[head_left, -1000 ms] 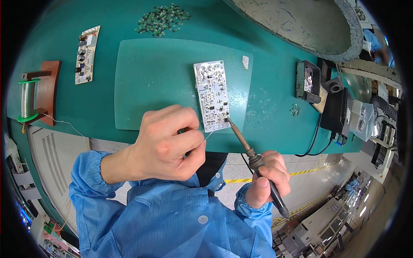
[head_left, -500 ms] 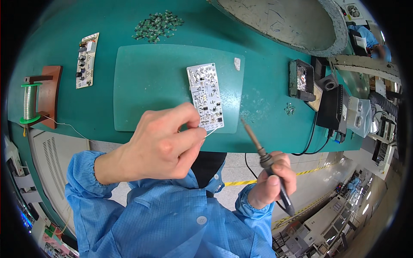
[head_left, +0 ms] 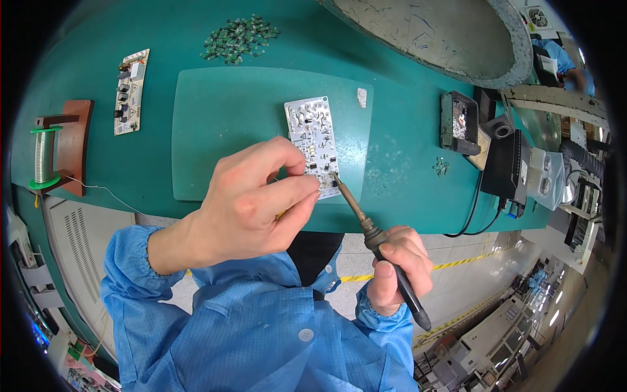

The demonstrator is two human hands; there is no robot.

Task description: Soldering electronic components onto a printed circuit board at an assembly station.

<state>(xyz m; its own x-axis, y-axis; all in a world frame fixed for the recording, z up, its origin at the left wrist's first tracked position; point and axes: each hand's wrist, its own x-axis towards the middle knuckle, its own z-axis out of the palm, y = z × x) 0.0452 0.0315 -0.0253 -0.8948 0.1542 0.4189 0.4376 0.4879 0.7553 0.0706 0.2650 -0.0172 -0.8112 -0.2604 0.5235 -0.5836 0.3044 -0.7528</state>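
A white circuit board (head_left: 319, 147) lies solder side up on a translucent green mat (head_left: 222, 130). My left hand (head_left: 251, 202) covers its lower left corner, thumb and forefinger pinched; a thin strand of solder wire seems to be in them, its end now mostly hidden. From the lower right, my right hand (head_left: 400, 266) grips the dark handle of a soldering iron (head_left: 356, 208). The iron's tip touches or hovers just over the lower right part of the board, close to my left fingertips.
A spool of solder wire (head_left: 44, 155) stands on a brown stand at left. Another circuit board (head_left: 131, 91) lies beside it. Small green boards (head_left: 238, 40) are piled behind the mat. A ring-shaped grey frame (head_left: 519, 52), black tray (head_left: 459, 121) and black soldering station (head_left: 513, 166) occupy the right.
My right hand has brought the soldering iron left and up, from beside the mat onto the board. My left fingertips have shifted slightly right and up along the board's lower edge.
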